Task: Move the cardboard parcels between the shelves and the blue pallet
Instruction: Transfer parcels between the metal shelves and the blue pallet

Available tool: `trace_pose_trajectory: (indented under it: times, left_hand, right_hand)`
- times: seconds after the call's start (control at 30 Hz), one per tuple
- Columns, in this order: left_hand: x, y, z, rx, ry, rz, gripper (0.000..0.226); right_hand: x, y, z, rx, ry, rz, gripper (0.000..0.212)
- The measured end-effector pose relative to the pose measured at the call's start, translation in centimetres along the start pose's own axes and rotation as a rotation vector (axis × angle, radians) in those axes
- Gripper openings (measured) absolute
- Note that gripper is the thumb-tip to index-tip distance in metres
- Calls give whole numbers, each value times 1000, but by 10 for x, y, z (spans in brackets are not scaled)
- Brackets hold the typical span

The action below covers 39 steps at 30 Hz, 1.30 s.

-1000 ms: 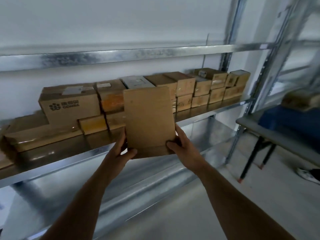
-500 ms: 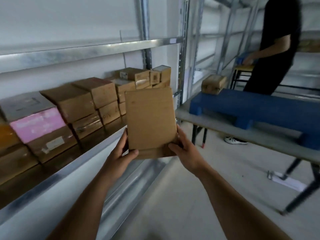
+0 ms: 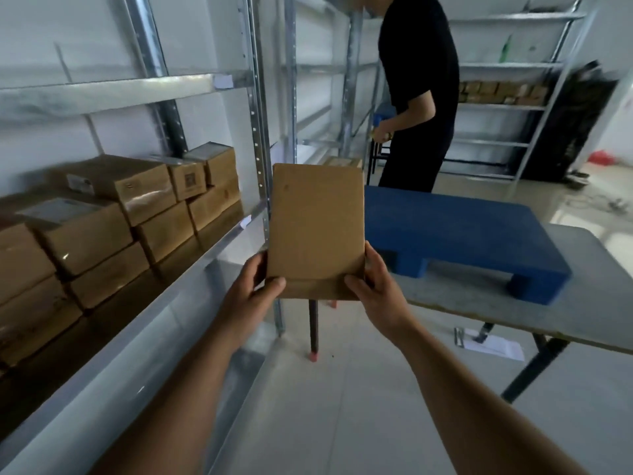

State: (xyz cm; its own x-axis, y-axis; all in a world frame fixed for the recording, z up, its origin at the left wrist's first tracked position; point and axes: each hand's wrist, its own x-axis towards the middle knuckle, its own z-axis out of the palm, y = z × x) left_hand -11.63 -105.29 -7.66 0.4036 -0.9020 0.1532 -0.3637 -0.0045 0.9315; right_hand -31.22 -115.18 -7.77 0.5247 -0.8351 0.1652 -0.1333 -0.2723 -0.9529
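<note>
Between shelf and pallet, we carry one flat cardboard parcel [image 3: 315, 228] in mid-air.

Our left hand [image 3: 254, 290] and right hand [image 3: 374, 290] pinch its lower corners, fingers [image 3: 276, 283] curled round the edges, thumbs on the near face. Many stacked parcels [image 3: 130, 214] wait on the steel shelf [image 3: 191, 279] at left; the blue pallet [image 3: 459, 231] on the worktop [image 3: 479, 303] shows almost bare, one box [image 3: 344, 162] just visible behind ours. We judge most of the moving still lies ahead.

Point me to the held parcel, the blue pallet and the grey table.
held parcel [image 3: 317, 228]: head view, middle of its flat brown face.
blue pallet [image 3: 455, 224]: head view, bare top deck.
grey table [image 3: 582, 303]: head view, bare top right of the pallet.
</note>
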Motion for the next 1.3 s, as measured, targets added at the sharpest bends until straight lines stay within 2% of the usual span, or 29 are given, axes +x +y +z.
trace_pose_trajectory:
  times: [0.3, 0.4, 0.6, 0.9, 1.1, 1.3]
  left_hand:
    - [120, -13, 65, 43, -152, 48, 48]
    - [169, -19, 87, 47, -163, 24, 44]
    - [279, -14, 137, 70, -222, 90, 50]
    - [394, -24, 212, 63, -224, -29, 57]
    - [444, -51, 236, 105, -272, -129, 64]
    - [490, -74, 249, 175, -387, -187, 65]
  right_hand:
    - [76, 49, -55, 62, 117, 99, 68]
    - [116, 66, -74, 65, 152, 127, 69]
    - [211, 97, -130, 2, 191, 143, 69]
    - [313, 150, -200, -13, 184, 239, 78]
    - [351, 187, -208, -26, 191, 346, 84]
    - [390, 207, -208, -93, 221, 446, 85]
